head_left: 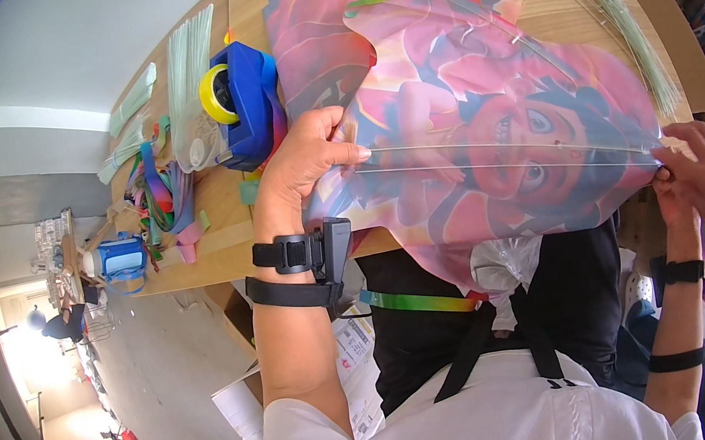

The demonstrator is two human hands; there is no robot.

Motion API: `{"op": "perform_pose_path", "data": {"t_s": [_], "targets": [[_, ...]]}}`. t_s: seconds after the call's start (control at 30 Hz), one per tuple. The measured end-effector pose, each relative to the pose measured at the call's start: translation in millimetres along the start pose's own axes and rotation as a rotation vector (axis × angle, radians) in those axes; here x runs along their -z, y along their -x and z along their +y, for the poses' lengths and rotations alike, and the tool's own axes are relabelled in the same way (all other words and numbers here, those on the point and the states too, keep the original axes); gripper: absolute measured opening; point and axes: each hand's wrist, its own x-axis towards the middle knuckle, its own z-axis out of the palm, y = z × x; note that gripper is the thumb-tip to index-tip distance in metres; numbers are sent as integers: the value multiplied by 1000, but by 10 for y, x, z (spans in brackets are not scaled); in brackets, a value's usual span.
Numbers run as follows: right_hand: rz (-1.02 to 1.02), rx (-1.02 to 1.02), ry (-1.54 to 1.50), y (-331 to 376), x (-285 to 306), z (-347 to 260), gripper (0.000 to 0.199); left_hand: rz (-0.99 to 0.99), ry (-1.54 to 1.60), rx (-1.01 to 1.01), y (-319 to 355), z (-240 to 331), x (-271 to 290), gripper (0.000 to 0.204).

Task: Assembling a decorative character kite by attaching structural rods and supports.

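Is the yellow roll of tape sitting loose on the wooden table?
No, the yellow roll of tape sits mounted in a blue tape dispenser on the wooden table.

Kite sheet (483, 103): pink and red with a printed cartoon figure. Tape dispenser (252, 106): blue, holding a yellow roll (215, 95). Table (214, 235): light brown wood. Wrist straps (287, 274): black.

Toward the upper left we see a blue tape dispenser (248, 97) holding a yellow roll (214, 95) on the wooden counter (230, 218), with coloured ribbons (164, 192) left of it.
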Motion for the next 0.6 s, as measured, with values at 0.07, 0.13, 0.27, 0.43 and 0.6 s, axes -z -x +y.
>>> {"op": "perform_pose_path", "data": {"t_s": [0.07,0.13,0.27,0.43,0.6], "targets": [[-77,6,-98,-137,16,-157,47,20,43,-25,37,22,-33,23],[-144,-27,-52,-219,-48,-261,55,56,72,-66,64,31,-56,23],[-12,-4,-50,-277,-218,-350,59,142,-78,-132,90,5,-30,20],[99,19,52,-234,-20,-514,54,137,-4,-53,133,-100,48,42],[11,83,-27,-46,191,-860,56,149,99,-29,117,-214,32,55]]}}
